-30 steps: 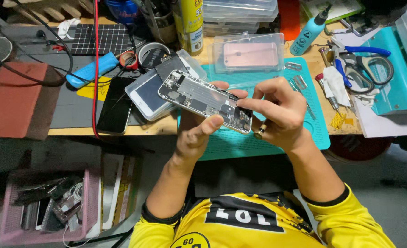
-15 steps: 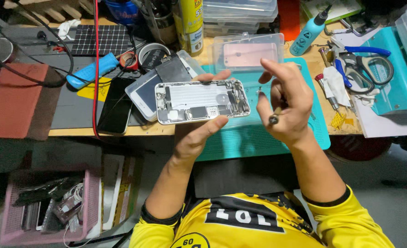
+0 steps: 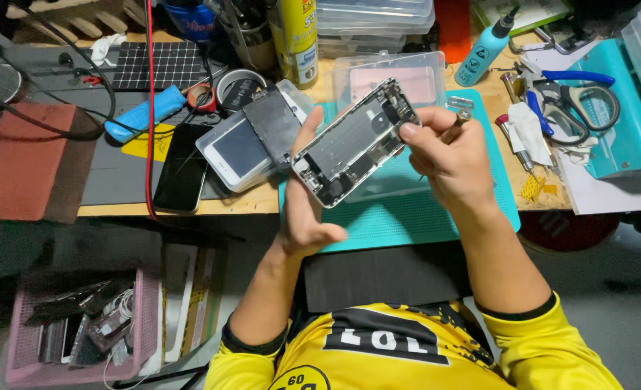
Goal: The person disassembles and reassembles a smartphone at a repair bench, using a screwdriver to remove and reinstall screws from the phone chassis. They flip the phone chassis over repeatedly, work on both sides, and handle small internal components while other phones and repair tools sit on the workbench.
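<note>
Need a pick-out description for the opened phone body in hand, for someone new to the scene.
Start at the teal work mat on the wooden bench. Above it both hands hold the opened phone body, tilted, left hand underneath, right hand at its upper end. Unlike neighbouring phones lying flat, its insides are exposed.

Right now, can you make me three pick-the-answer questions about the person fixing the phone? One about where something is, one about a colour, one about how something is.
1. Where is the blue squeeze bottle?
A. On the bench beyond the teal mat
B. In the pink basket
C. In the left hand

2. What colour is the shirt?
A. Red
B. Yellow with black
C. White

3. How is the opened phone?
A. Lying flat on the mat
B. Held up off the bench, insides showing
C. Closed, screen lit

Answers:
1 A: the bottle stands at the far edge, past the mat.
2 B: the sleeves are yellow with black trim.
3 B: the left hand and right hand grip its ends in the air, and its parts are bare.
</note>
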{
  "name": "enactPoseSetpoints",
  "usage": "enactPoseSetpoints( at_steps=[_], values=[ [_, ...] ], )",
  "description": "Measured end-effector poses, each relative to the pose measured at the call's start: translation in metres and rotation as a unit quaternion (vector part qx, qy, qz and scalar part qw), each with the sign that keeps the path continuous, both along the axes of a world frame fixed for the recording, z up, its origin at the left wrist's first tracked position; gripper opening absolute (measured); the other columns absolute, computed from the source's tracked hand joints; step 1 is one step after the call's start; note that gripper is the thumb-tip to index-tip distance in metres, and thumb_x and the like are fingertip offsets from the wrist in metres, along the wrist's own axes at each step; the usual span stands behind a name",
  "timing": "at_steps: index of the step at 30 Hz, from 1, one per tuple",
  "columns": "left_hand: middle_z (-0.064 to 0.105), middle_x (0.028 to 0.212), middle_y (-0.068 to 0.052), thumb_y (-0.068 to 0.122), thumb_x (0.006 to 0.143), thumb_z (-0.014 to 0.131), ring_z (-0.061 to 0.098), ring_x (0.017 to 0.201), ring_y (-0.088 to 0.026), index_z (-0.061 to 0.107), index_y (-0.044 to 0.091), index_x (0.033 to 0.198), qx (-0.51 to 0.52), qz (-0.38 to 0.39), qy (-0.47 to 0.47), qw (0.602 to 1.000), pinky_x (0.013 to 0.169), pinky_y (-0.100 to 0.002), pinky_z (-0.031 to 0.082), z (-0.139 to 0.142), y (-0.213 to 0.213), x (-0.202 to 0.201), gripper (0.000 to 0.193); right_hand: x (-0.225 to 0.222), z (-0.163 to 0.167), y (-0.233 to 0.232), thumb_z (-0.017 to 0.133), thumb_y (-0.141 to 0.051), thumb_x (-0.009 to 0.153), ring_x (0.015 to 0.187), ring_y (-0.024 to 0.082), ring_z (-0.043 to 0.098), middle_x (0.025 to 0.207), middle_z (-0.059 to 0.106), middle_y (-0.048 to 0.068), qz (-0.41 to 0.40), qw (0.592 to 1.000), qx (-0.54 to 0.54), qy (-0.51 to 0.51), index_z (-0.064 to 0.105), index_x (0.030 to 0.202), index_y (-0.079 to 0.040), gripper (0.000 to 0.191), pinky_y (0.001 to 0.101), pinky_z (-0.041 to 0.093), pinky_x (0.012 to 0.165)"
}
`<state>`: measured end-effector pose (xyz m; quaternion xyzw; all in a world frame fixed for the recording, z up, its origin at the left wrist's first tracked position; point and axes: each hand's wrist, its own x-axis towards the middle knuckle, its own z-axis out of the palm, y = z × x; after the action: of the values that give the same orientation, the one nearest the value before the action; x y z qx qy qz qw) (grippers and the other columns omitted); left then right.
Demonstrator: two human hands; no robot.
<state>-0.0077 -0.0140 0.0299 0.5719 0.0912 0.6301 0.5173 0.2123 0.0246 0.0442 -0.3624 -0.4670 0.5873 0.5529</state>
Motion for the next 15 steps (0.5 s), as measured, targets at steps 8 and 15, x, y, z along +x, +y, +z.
enactPoseSetpoints(
  at_steps=[8,15],
  values=[
    [0.073,0.120,-0.015,0.015,0.104,0.067,0.068,0.109,-0.015,0.061,-0.003,0.139,-0.170,0.121,0.152,0.966,0.095,-0.027,0.056,0.004,0.019,-0.009,0.040,0.004,0.004,-0.001,0.067,-0.005,0.098,0.083,0.001,0.061,0.092,0.069,-0.004,-0.006,0.977,0.124,-0.176,0.066,0.111,0.005,0.016,0.0199,0.050,0.075],
    [0.077,0.095,-0.010,0.009,0.101,0.068,0.074,0.079,-0.013,0.072,-0.001,0.114,-0.020,0.301,0.268,0.915,0.073,-0.027,0.058,0.010,0.026,0.008,0.016,0.002,0.004,-0.007,0.070,-0.007,0.100,0.070,-0.001,0.047,0.082,0.063,-0.005,-0.010,0.945,0.121,-0.302,0.070,0.111,0.001,0.014,0.0192,0.037,0.058]
  ],
)
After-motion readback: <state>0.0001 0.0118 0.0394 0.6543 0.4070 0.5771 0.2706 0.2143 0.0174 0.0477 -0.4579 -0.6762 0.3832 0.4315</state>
